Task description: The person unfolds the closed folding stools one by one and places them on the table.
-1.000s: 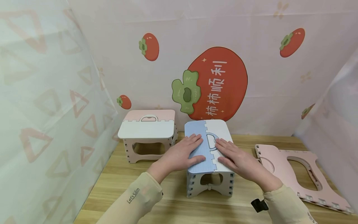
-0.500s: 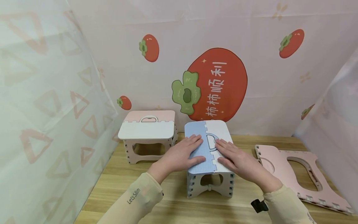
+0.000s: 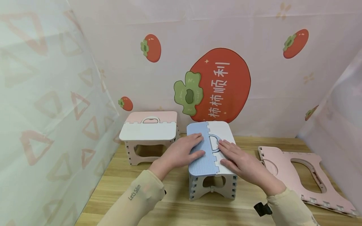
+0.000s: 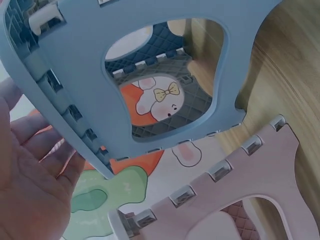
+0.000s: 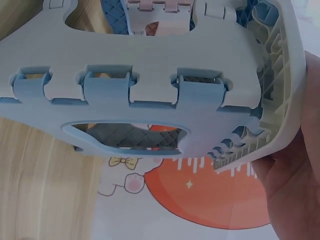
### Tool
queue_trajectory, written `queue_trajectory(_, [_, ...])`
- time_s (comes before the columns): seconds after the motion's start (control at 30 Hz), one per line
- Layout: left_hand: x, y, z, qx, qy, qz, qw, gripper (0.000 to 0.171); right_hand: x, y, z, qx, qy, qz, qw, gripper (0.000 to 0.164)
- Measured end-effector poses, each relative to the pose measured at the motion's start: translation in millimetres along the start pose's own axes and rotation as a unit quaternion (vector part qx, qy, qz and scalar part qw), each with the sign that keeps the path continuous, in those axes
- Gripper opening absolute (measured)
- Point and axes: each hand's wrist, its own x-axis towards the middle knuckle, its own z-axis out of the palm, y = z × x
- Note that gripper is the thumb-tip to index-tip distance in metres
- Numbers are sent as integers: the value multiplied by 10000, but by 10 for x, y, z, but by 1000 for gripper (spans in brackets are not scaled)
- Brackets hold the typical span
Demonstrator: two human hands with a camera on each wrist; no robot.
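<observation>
A blue and white folding stool (image 3: 202,164) stands unfolded on its legs in the head view. My left hand (image 3: 181,150) rests on the blue half of its top, fingers extended. On the white half lies my right hand (image 3: 243,161), flat, its fingertips beside the carry handle (image 3: 216,150). The left wrist view shows the stool's blue side leg (image 4: 80,65) with my left palm (image 4: 32,190) at the top's edge. In the right wrist view, the stool's hinged end (image 5: 155,107) and white top rim are seen, with my right hand (image 5: 295,190) against the top.
A pink and white folding stool (image 3: 148,130) stands unfolded at the back left. At the right, a pink folded stool (image 3: 285,172) lies flat on the wooden table (image 3: 206,213). A persimmon-printed cloth (image 3: 266,100) hangs behind, with cloth at both sides.
My left hand has shifted slightly left and up on the blue half, its thumb drawn back a little. My right hand and the stools have hardly moved.
</observation>
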Motion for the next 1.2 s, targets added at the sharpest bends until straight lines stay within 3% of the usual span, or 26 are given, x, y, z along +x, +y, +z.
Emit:
queue_trajectory(0.13, [41,-72,-31,-309,189,-187,9992,60,29,-42,0,-136,457,-565,9973,57])
queue_trajectory(0.27, [91,-142,-39,-515,226,-294,9980,59,79,-125,9,-207,816,-1303,9879,50])
queue_trajectory(0.47, [179,-215,-24,-671,75,-147,9976,61,135,-257,63,-176,774,-1982,9769,52])
queue_trajectory(0.63, [258,-251,3,-661,-97,-37,9978,64,154,-330,141,-260,717,-2261,9711,54])
queue_trajectory(0.87, [306,-269,41,-381,-425,137,9983,64,154,-371,195,-365,900,-2308,9681,52])
queue_trajectory(1.2, [267,-286,124,-332,-260,162,9990,63,134,-355,196,-176,838,-2180,9722,47])
